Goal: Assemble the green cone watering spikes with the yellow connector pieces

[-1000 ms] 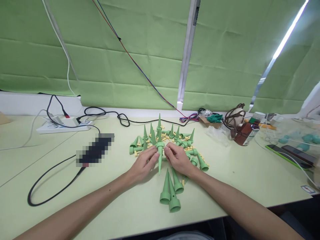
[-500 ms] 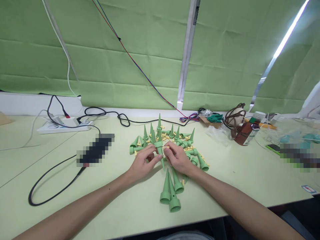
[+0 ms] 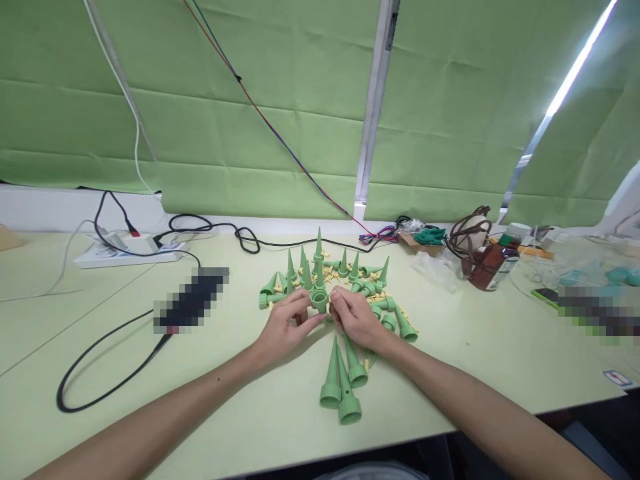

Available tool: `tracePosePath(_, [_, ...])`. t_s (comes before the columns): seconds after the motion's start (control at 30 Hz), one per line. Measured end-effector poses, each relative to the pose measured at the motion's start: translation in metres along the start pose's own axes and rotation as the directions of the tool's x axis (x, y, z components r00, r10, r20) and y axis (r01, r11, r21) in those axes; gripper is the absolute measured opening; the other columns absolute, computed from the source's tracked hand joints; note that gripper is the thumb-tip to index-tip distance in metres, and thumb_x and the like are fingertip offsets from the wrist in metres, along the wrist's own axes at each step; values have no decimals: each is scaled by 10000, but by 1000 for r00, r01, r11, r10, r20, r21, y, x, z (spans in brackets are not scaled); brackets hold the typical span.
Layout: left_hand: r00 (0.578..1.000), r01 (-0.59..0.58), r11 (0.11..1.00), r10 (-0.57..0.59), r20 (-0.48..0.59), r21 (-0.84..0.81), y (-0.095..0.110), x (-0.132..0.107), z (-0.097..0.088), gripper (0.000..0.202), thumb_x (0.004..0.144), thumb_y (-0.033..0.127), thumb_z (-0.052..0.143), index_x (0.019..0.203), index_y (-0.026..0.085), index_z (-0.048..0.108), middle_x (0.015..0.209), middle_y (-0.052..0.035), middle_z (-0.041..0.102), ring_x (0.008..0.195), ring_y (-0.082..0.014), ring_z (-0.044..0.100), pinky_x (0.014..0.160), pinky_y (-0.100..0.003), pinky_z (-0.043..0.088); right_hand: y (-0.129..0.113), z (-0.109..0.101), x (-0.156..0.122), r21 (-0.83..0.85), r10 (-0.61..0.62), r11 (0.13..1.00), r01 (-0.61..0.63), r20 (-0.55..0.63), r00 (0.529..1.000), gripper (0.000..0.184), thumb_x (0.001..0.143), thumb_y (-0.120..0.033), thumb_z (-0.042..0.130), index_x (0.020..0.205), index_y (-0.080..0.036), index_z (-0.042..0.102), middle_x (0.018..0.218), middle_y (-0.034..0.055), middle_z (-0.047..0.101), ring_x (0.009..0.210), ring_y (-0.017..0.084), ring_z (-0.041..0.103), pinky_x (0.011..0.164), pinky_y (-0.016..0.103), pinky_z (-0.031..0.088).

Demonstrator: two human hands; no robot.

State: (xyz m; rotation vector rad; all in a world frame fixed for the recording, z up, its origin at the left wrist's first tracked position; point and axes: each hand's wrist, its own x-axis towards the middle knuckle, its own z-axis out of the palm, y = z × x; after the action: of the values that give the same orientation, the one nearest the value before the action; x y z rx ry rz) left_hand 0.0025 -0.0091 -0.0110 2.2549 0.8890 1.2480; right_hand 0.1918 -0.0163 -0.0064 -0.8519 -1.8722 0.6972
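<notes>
Green cone (image 3: pixel 319 301) likely light, stiff, slightly slick plastic; hold at wide end; left hand (image 3: pixel 289 327) pinches it, right hand (image 3: pixel 356 317) clenched just right, can't tell on what

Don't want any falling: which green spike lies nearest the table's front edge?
The green spike showing a small side hole; its open end sits closer to the front edge of the table than any other's.

Softly lit, with white glare (image 3: pixel 583 60) between green blinds (image 3: pixel 300 87) at upper right; faintly shadowed on the counter (image 3: pixel 240 427); stretched toward the edges; pixelated in two patches.
</notes>
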Motion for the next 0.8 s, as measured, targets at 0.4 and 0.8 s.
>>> tracePosePath(0.4, [996,-35,999,32,88,29,1,-2,-1,192,948,263,522,983,200,700,944,-50,582,686,-108,520,543,-214,418,-4,1,2,-17,28,999,-28,-3,1000,597,1019,-522,309,521,-209,411,470,-18,416,477,127,401,539,279,348])
tracePosePath(0.8, [992,118,993,-119,40,26,-2,-4,1,253,871,170,523,1123,194,522,948,-30,612,602,-87,522,541,-210,434,-4,3,0,-38,5,999,-6,-23,1000,508,1031,-467,321,614,-202,441,522,-27,439,516,123,421,558,263,347])
